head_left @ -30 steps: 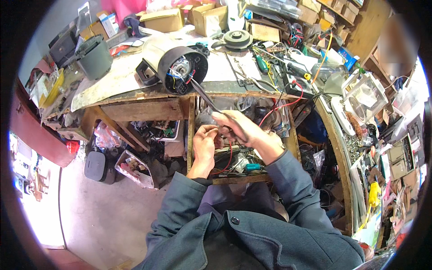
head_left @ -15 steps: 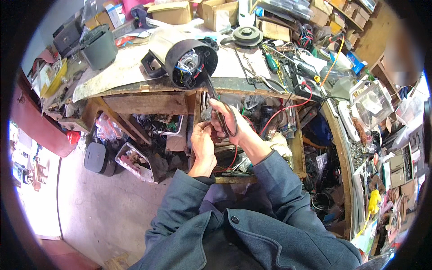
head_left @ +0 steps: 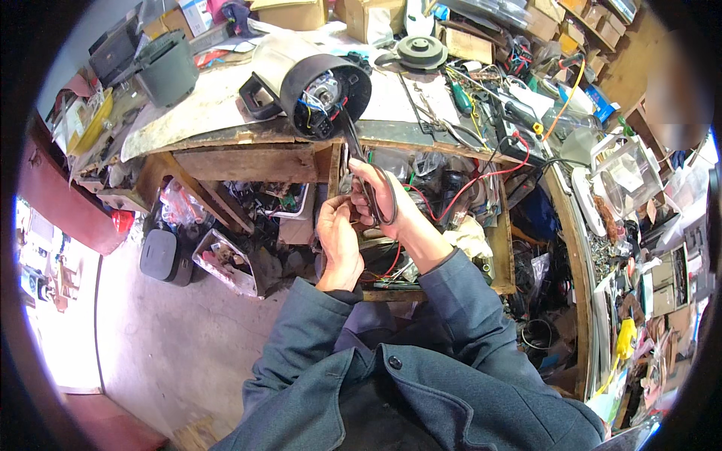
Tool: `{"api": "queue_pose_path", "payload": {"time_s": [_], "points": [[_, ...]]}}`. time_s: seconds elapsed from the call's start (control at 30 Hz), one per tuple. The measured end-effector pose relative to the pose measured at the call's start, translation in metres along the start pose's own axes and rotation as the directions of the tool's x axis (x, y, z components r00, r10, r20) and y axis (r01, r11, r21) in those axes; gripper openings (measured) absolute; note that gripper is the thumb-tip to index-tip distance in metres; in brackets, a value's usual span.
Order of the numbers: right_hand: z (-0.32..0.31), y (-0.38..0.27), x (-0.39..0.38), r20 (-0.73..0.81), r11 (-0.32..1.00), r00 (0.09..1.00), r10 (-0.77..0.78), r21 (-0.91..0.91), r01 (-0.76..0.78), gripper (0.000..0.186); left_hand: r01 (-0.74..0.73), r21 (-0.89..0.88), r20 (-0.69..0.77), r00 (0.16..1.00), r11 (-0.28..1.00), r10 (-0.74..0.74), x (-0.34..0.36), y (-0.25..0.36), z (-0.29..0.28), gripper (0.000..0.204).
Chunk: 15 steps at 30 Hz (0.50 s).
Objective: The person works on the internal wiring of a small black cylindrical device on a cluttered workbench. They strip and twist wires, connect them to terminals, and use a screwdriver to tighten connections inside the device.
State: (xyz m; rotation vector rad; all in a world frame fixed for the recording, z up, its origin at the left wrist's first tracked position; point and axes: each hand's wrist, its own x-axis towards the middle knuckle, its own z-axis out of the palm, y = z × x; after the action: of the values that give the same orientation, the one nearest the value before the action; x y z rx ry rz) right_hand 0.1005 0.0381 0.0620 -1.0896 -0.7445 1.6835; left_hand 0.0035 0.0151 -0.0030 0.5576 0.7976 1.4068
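Observation:
An electric kettle [head_left: 272,63] lies on its side on the bench, its black base [head_left: 352,71] facing me with the bottom off. Coloured wires and a metal part show inside. In my right hand [head_left: 385,197] is a pair of black scissors [head_left: 354,144], its loop handle round the palm and its blades pointing up at the lower rim of the open base. My left hand [head_left: 340,237] is closed close beside the right, thumb and fingers pressed together; what they pinch, if anything, is hidden. Both hands are above an open drawer.
The wooden drawer [head_left: 502,252] below my hands holds wires, bags and tools. A round grey kettle stand [head_left: 421,52], a green-handled screwdriver [head_left: 460,98] and pliers [head_left: 468,135] lie on the bench. Red leads [head_left: 481,179] run into the drawer. A grey bin [head_left: 167,75] stands at left.
The whole view has shifted slightly, so the bench things appear a little further right. Both hands and the scissors keep nearly the same pose by the kettle's base.

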Motion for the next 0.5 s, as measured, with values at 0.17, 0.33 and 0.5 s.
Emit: {"api": "queue_pose_path", "payload": {"time_s": [0.17, 0.33, 0.5], "points": [[-0.002, 0.002, -0.001, 0.036, 0.998, 0.998, 0.055, 0.022, -0.056, 0.043, -0.017, -0.005, -0.003, 1.000, 1.000, 0.017, 0.004, -0.003, -0.004, 0.009], [0.004, 0.004, -0.003, -0.032, 1.000, 0.999, -0.009, 0.010, 0.010, 0.043, -0.026, -0.005, -0.006, 1.000, 1.000, 0.026, 0.001, -0.001, -0.002, 0.011], [0.009, 0.008, 0.001, -0.048, 0.997, 0.997, -0.068, 0.031, 0.070, 0.043, -0.020, -0.024, -0.034, 0.999, 1.000, 0.019, 0.002, -0.003, -0.003, 0.012]]}}
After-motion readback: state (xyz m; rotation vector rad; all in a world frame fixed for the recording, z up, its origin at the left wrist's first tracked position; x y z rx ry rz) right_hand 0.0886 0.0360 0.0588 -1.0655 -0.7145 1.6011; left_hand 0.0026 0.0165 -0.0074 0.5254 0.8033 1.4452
